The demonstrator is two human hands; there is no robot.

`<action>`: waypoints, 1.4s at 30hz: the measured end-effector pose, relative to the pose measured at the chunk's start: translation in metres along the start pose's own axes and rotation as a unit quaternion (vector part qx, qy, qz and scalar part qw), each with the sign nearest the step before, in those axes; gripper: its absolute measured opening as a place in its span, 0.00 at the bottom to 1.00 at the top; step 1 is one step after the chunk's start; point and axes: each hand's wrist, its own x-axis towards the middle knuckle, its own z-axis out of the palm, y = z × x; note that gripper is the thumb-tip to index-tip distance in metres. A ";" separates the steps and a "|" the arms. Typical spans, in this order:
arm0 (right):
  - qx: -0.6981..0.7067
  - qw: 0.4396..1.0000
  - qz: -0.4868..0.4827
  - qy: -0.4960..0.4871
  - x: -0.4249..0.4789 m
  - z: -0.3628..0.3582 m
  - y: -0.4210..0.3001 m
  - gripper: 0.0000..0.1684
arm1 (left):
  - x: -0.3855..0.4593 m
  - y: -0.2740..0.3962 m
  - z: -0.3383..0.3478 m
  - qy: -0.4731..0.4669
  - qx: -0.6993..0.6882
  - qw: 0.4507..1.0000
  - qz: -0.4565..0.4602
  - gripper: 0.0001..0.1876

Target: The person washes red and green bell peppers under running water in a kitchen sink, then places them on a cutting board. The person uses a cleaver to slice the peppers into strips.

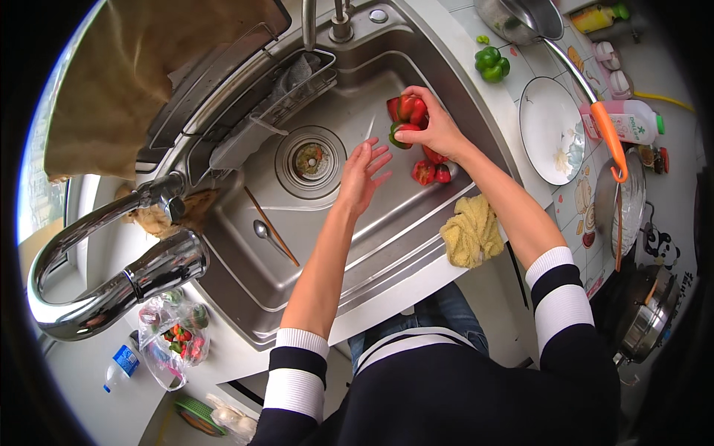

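Over the right part of a stainless steel sink [385,223], my right hand [438,125] grips red bell pepper pieces [411,110], one of them partly green. Below that hand, more red pepper pieces [427,173] lie on the sink floor, showing cut insides. My left hand [361,175] hovers over the sink middle, fingers spread and holding nothing. It is between the drain strainer [310,159], which has food scraps in it, and the peppers. A metal spoon [262,229] and a brown chopstick [268,220] rest on the sink floor at the left.
A chrome faucet [100,301] arches at the left. A wire rack [295,95] hangs along the far wall. The yellow cloth [473,231] drapes over the front rim. On the right counter are a green bell pepper [492,64], a white plate [549,125] and an orange-handled pan [521,19].
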 end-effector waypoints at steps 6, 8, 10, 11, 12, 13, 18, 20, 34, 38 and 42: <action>-0.010 0.978 -0.206 0.006 -0.004 -0.004 -0.058 0.46 | -0.001 0.057 0.064 -0.201 -0.171 0.965 0.001 0.27; -0.037 0.969 -0.244 0.004 -0.002 -0.012 -0.076 0.48 | -0.008 0.071 0.074 -0.175 -0.078 0.979 0.068 0.28; -0.038 0.968 -0.250 -0.005 -0.005 -0.024 -0.095 0.46 | -0.015 0.086 0.082 -0.163 -0.003 0.981 0.106 0.26; -0.041 0.965 -0.258 0.003 -0.006 -0.026 -0.098 0.44 | -0.019 0.091 0.085 -0.171 0.001 0.979 0.113 0.26; -0.044 0.963 -0.267 0.008 -0.008 -0.028 -0.100 0.42 | -0.024 0.094 0.089 -0.177 0.004 0.977 0.121 0.26; -0.047 0.960 -0.276 0.014 -0.008 -0.029 -0.103 0.40 | -0.027 0.096 0.091 -0.183 0.006 0.975 0.129 0.26; -0.021 0.981 -0.191 0.003 0.001 -0.010 -0.062 0.33 | -0.002 0.082 0.072 -0.110 -0.012 0.993 0.041 0.30; -0.041 0.974 -0.222 0.008 -0.009 -0.012 -0.072 0.34 | -0.005 0.083 0.073 -0.112 0.026 0.992 0.057 0.30; -0.141 0.956 -0.113 -0.230 -0.008 -0.004 -0.022 0.54 | 0.020 0.026 0.020 -0.009 0.009 1.000 0.017 0.34; -0.238 0.923 0.049 -0.298 0.003 -0.004 0.006 0.51 | 0.025 -0.030 -0.006 0.104 -0.056 0.992 -0.041 0.33; -0.367 0.917 0.015 -0.157 0.033 0.009 0.038 0.48 | 0.033 -0.063 -0.025 0.156 -0.039 0.985 -0.068 0.33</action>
